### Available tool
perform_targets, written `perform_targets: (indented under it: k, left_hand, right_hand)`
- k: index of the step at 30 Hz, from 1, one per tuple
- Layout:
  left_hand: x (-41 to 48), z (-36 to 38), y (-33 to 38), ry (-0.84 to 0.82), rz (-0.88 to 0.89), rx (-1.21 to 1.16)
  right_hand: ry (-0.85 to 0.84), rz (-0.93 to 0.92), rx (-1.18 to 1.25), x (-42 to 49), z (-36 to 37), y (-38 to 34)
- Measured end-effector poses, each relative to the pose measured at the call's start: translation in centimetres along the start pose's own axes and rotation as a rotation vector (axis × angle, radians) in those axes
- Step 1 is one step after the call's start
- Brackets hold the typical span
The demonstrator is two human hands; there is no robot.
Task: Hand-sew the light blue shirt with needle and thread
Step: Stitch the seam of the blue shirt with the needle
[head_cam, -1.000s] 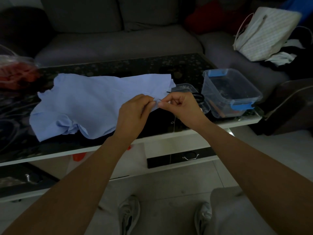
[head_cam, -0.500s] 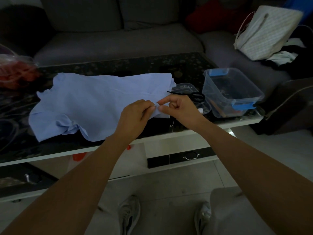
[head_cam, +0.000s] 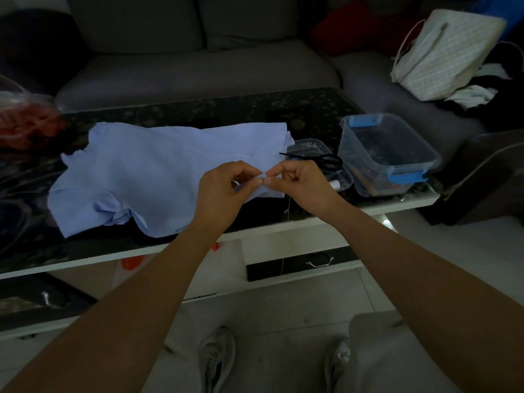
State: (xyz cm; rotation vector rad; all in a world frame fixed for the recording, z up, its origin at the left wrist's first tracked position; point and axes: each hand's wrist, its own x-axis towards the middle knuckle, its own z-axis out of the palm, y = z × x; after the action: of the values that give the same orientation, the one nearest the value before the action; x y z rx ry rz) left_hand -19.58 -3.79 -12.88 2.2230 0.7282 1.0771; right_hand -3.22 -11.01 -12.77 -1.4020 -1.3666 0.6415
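The light blue shirt (head_cam: 147, 171) lies spread on the dark glass coffee table (head_cam: 198, 112). My left hand (head_cam: 224, 194) pinches the shirt's near right hem between thumb and fingers. My right hand (head_cam: 300, 182) meets it fingertip to fingertip at the same spot, thumb and forefinger pinched together; the needle itself is too small to make out. A thin white thread (head_cam: 286, 211) hangs from under my right hand over the table's front edge.
Black scissors (head_cam: 317, 159) rest on a small clear lidded box (head_cam: 320, 148) right of the shirt. A larger clear tub with blue clips (head_cam: 388, 154) stands at the table's right end. A grey sofa, a white bag and a red plastic bag surround the table.
Both hands stay pinched together at the shirt's hem. They have shifted slightly, and my right forefinger has come down onto the pinch point.
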Motion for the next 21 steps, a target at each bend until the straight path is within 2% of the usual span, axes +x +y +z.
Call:
perform_targets:
  k: [13,21]
  left_hand:
    - [-0.07,0.00,0.20,0.008,0.044,0.081]
    - [-0.04,0.34,0.48,0.015,-0.016,0.027]
  right_hand:
    - [0.010,-0.018,-0.008,-0.10,-0.19,0.12]
    - [0.006,0.002,-0.016,-0.22,-0.16,-0.02]
